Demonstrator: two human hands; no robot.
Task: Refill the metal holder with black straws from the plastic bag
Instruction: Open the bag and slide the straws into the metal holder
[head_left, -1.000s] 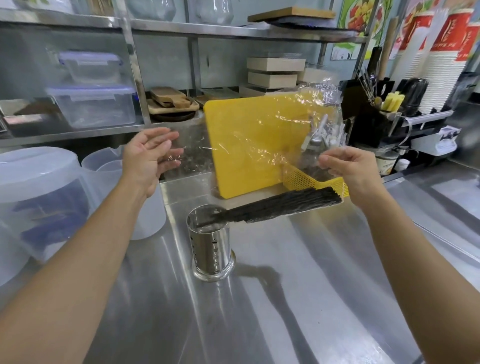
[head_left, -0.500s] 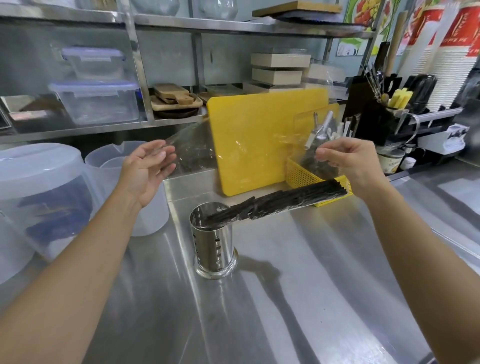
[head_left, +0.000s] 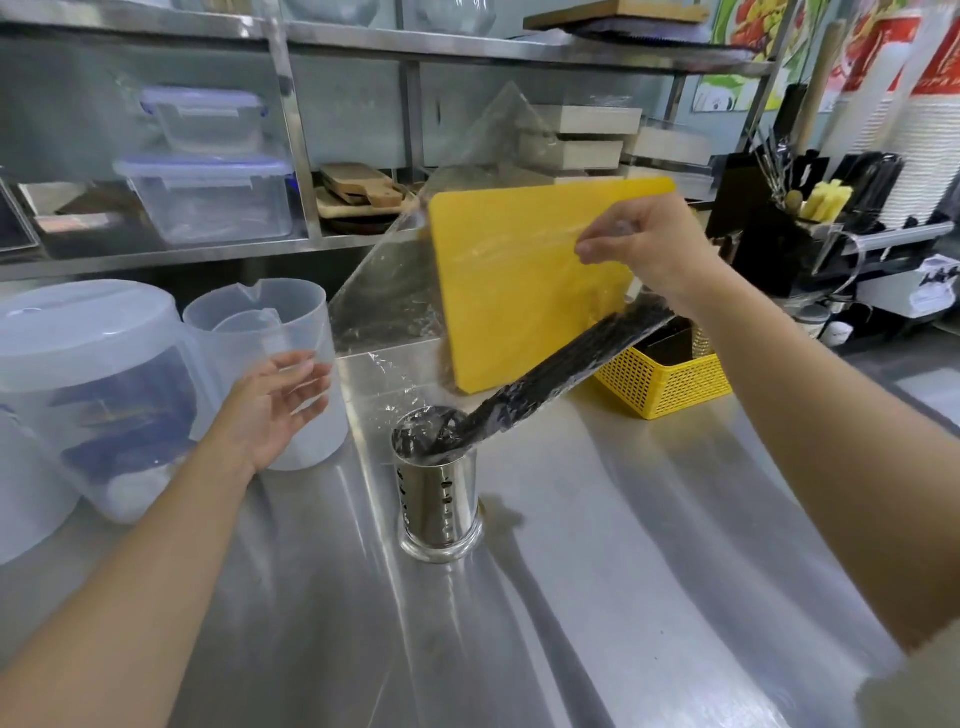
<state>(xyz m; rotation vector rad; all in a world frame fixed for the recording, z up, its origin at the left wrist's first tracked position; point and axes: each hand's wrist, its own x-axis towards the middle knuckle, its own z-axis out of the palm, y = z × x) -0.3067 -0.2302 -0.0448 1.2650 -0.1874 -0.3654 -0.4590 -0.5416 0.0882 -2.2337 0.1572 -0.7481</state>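
Right hand pinches clear plastic bag, tilting black straws from two o'clock into perforated metal holder; left hand open, empty. Straws may overshoot or tip holder.

Drinks-shop kitchen, steel counter, stacked paper cups, shelving

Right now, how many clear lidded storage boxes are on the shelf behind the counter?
2, stacked at the left of the shelf: the small box sits on top of the large box. More may be hidden past the left edge.
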